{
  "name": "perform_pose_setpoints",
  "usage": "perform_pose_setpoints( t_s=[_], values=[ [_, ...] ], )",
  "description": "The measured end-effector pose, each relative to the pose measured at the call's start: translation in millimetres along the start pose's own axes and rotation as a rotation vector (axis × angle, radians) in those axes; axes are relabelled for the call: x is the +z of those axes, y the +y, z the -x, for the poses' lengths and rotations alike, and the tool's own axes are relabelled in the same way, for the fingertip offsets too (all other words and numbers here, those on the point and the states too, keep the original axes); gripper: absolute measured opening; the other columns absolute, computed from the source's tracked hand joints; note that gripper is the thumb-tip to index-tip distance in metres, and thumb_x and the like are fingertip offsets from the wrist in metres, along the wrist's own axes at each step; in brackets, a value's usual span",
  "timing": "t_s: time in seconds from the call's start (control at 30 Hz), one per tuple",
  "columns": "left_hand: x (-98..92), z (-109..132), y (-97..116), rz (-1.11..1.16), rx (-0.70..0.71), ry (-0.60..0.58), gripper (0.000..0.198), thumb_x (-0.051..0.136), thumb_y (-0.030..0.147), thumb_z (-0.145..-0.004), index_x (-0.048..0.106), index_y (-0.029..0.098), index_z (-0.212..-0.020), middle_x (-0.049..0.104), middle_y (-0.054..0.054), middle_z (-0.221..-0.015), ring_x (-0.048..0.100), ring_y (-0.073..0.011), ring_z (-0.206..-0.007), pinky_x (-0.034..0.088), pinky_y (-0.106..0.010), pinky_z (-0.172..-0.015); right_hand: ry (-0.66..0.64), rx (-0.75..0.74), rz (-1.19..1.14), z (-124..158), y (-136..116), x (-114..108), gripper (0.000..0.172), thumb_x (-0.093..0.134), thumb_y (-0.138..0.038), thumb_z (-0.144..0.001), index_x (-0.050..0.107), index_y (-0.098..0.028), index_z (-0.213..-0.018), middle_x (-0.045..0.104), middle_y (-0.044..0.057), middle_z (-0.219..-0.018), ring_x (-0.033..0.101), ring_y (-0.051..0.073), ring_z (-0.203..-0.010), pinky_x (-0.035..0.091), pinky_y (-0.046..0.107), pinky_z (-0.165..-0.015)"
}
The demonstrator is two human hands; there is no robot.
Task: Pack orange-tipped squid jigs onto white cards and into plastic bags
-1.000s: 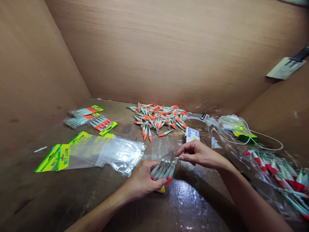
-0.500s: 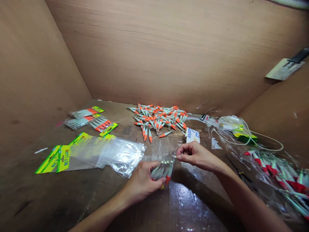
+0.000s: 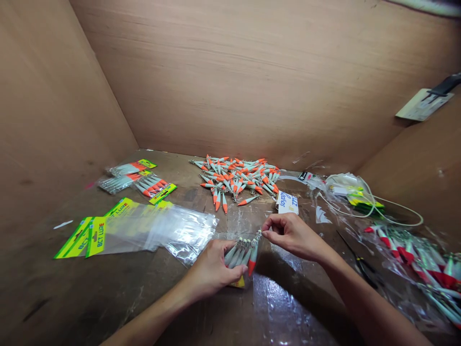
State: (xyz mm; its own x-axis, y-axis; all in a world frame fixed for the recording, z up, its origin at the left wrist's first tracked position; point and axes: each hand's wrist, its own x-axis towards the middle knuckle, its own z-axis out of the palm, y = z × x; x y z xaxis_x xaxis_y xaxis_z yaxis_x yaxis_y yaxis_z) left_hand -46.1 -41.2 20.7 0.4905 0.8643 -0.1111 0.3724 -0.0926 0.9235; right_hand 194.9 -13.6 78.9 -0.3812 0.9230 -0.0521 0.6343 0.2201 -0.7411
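Note:
My left hand (image 3: pixel 216 269) is closed around a clear plastic bag of fishing lures (image 3: pixel 236 255) that lie side by side, their hook ends pointing away from me. A yellow bit of the bag's card shows under my thumb. At the row's right end is one white lure with an orange tip (image 3: pixel 252 259), tip toward me. My right hand (image 3: pixel 288 235) pinches this lure's hook end between thumb and forefinger. Beyond both hands lies a loose pile of orange and white lures (image 3: pixel 234 178). Whether the lure sits fully inside the bag is hard to see.
Flat clear bags with yellow-green headers (image 3: pixel 126 230) lie at left, filled lure packs (image 3: pixel 151 185) behind them. On the right are pliers (image 3: pixel 363 269), red and white lures (image 3: pixel 410 250), a white cord (image 3: pixel 399 221) and a handwritten card (image 3: pixel 287 203). Wooden panels (image 3: pixel 252 86) enclose the table.
The lure at the right end stands slightly more apart from the row, its orange tip showing more. Both hands keep nearly the same place and grip.

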Motion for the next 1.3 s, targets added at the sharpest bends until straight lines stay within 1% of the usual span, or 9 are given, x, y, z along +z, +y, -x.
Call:
perform_pose_setpoints(
  t_s=[0.1, 0.2, 0.37, 0.5, 0.6, 0.77, 0.93, 1.1, 1.3],
  values=[
    [-1.3, 0.2, 1.3, 0.012, -0.002, -0.025, 0.011, 0.065, 0.024, -0.077, 0.067, 0.014, -0.081, 0.049, 0.005, -0.065, 0.037, -0.009, -0.059, 0.026, -0.02, -0.052, 0.008, 0.012, 0.01, -0.9, 2.1, -0.6, 0.011, 0.061, -0.026, -0.085, 0.068, -0.018, -0.081, 0.046, -0.006, -0.059, 0.039, 0.009, -0.055, 0.029, 0.021, -0.05],
    [-2.1, -0.5, 1.2, 0.041, -0.019, -0.032, 0.014, 0.066, 0.025, -0.076, 0.069, 0.014, -0.083, 0.052, 0.004, -0.067, 0.04, -0.0095, -0.059, 0.028, -0.021, -0.053, 0.015, 0.007, 0.014, -1.1, 2.3, -0.8, 0.011, 0.061, -0.026, -0.084, 0.068, -0.018, -0.081, 0.047, -0.005, -0.059, 0.04, 0.01, -0.055, 0.03, 0.021, -0.05],
    [0.4, -3.3, -3.8, 0.118, -0.032, 0.011, 0.015, 0.066, 0.024, -0.074, 0.068, 0.014, -0.085, 0.061, 0.002, -0.074, 0.049, -0.0114, -0.064, 0.037, -0.021, -0.058, 0.014, 0.012, 0.012, -1.3, 0.8, 2.0, 0.01, 0.061, -0.025, -0.083, 0.067, -0.018, -0.08, 0.048, -0.005, -0.06, 0.04, 0.01, -0.055, 0.029, 0.021, -0.05],
    [2.2, -4.3, -8.3, 0.093, -0.054, 0.029, 0.019, 0.067, 0.027, -0.075, 0.069, 0.013, -0.088, 0.063, 0.001, -0.074, 0.053, -0.0129, -0.064, 0.037, -0.021, -0.057, -0.004, 0.035, -0.016, -1.6, 1.6, 3.7, 0.01, 0.059, -0.025, -0.083, 0.065, -0.018, -0.08, 0.046, -0.006, -0.059, 0.038, 0.009, -0.054, 0.027, 0.022, -0.049],
    [1.1, -4.7, -7.7, 0.085, -0.04, 0.007, 0.019, 0.066, 0.026, -0.076, 0.069, 0.013, -0.089, 0.064, -0.001, -0.075, 0.055, -0.0138, -0.066, 0.039, -0.021, -0.059, 0.008, 0.04, -0.029, -1.6, 1.4, 2.7, 0.011, 0.058, -0.026, -0.084, 0.064, -0.018, -0.079, 0.047, -0.006, -0.06, 0.038, 0.009, -0.055, 0.028, 0.022, -0.049],
    [-0.3, -6.0, -6.8, 0.117, -0.006, -0.024, 0.016, 0.066, 0.022, -0.075, 0.068, 0.013, -0.088, 0.064, 0.001, -0.077, 0.053, -0.0124, -0.066, 0.039, -0.021, -0.06, 0.036, 0.034, -0.013, -1.0, 0.8, -1.0, 0.011, 0.057, -0.026, -0.084, 0.063, -0.018, -0.079, 0.049, -0.005, -0.062, 0.04, 0.01, -0.056, 0.029, 0.022, -0.05],
    [1.3, -6.3, -13.8, 0.078, -0.035, 0.007, 0.019, 0.067, 0.027, -0.076, 0.069, 0.013, -0.089, 0.062, 0.001, -0.072, 0.051, -0.0119, -0.062, 0.034, -0.02, -0.054, 0.031, 0.025, -0.008, -1.7, 2.3, 0.0, 0.01, 0.057, -0.025, -0.084, 0.063, -0.018, -0.079, 0.049, -0.005, -0.062, 0.041, 0.01, -0.056, 0.029, 0.022, -0.05],
    [1.9, -6.3, -16.9, 0.086, -0.045, 0.052, 0.022, 0.069, 0.032, -0.077, 0.068, 0.013, -0.088, 0.063, 0.0, -0.072, 0.052, -0.0126, -0.062, 0.034, -0.021, -0.053, 0.019, 0.035, -0.039, -3.2, 4.9, 5.0, 0.007, 0.057, -0.023, -0.082, 0.061, -0.018, -0.079, 0.048, -0.006, -0.06, 0.04, 0.01, -0.055, 0.028, 0.022, -0.05],
    [-0.2, -6.9, -12.4, 0.167, -0.048, -0.007, 0.022, 0.068, 0.025, -0.075, 0.069, 0.012, -0.092, 0.065, 0.0, -0.075, 0.056, -0.0128, -0.064, 0.039, -0.021, -0.057, 0.053, 0.047, -0.036, -3.7, 9.1, 3.4, 0.009, 0.056, -0.024, -0.082, 0.062, -0.018, -0.08, 0.049, -0.005, -0.062, 0.041, 0.01, -0.056, 0.028, 0.022, -0.05]
  ],
)
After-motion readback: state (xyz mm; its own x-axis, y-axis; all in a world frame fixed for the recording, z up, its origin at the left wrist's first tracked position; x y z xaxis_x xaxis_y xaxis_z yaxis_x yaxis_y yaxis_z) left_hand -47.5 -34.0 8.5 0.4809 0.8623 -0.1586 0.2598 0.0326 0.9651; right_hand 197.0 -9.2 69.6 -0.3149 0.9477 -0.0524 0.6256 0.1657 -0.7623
